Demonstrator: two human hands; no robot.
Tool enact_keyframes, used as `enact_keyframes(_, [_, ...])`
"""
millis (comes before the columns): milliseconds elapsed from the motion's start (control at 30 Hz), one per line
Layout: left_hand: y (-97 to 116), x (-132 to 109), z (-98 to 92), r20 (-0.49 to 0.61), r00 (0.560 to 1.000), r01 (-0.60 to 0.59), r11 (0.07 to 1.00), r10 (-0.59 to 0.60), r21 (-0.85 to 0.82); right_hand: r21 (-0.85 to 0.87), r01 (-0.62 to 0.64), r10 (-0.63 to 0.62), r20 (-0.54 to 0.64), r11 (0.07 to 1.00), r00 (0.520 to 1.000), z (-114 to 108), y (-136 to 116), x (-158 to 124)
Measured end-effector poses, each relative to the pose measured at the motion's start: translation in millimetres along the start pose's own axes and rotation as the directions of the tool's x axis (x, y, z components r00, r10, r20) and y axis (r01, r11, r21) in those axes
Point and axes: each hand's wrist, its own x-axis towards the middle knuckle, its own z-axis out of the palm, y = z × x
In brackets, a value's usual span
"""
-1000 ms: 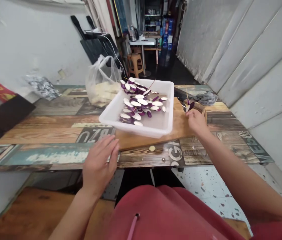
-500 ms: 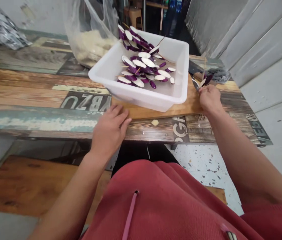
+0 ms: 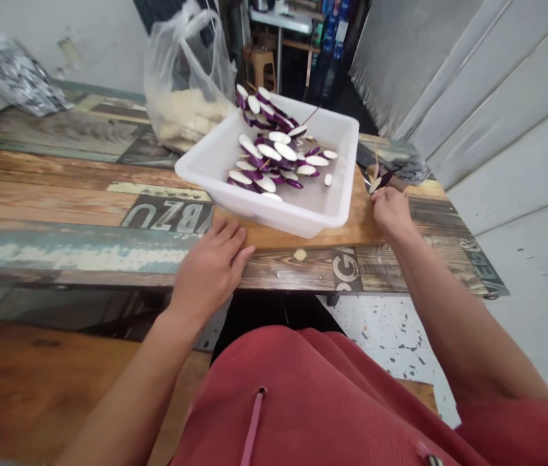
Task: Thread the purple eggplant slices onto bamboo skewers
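Observation:
My left hand (image 3: pixel 210 265) lies with its fingers stretched over the left front corner of a wooden cutting board (image 3: pixel 274 238). My right hand (image 3: pixel 392 212), fingers closed, is at the board's right end. Purple-skinned eggplant slices (image 3: pixel 376 185) stick out from its fingertips, and a thin stick stands up beside them. Just behind is what looks like a knife, its brown handle (image 3: pixel 398 184) partly hidden. Between my hands, a white plastic tub (image 3: pixel 274 215) rests on the board. It holds skewered eggplant slices (image 3: pixel 278 152), heaped mostly to the left and back.
A knotted clear plastic bag (image 3: pixel 189 110) with pale food stands behind the tub. Silver foil-like wrapping (image 3: pixel 16 71) lies far left. A grey crumpled bag (image 3: pixel 407 168) sits at back right, near the white wall (image 3: pixel 521 116). One small pale scrap (image 3: pixel 299 255) lies before the board.
The camera view has shifted, so the table sits lower in the picture. My left hand stays on the board corner, and my right hand stays at the eggplant slices, slightly closer to the tub.

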Motion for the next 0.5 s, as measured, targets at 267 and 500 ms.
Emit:
enact_keyframes(267, [3,-16,-3.0,-0.117,0.993,0.026,0.999,-0.021,0.036,-0.028,0.007,-0.005,0.064,1.0,0.998,-22,-1,-25])
enact_keyframes(500, [37,-31,-5.5,-0.148,0.989,0.001,0.995,0.014,0.103,-0.016,0.009,-0.008,0.102,1.0,0.995,-27,-3,-38])
